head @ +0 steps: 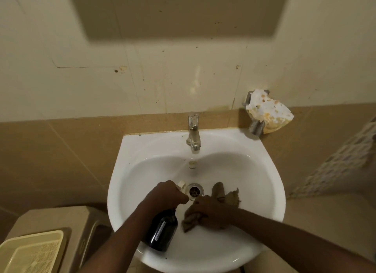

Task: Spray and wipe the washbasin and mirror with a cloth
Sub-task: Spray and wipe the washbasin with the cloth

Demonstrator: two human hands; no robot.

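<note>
- Working the washbasin (264,183) step: my left hand (165,196) grips the dark spray bottle (162,235), fingers curled round its nozzle beside the drain (195,192).
- My right hand (209,210) clutches the brown cloth (222,195), bunched on the bowl's floor.
- Next, I judge, wipe the bowl; mirror untouched.

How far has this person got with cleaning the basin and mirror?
Nothing looks finished yet. In hand: the left hand grips a dark spray bottle over the washbasin, nozzle near the drain, while the right hand holds a brown cloth against the bowl. Specks dot the rim. Left: the basin wipe and the mirror, which is not clearly in view.
</note>
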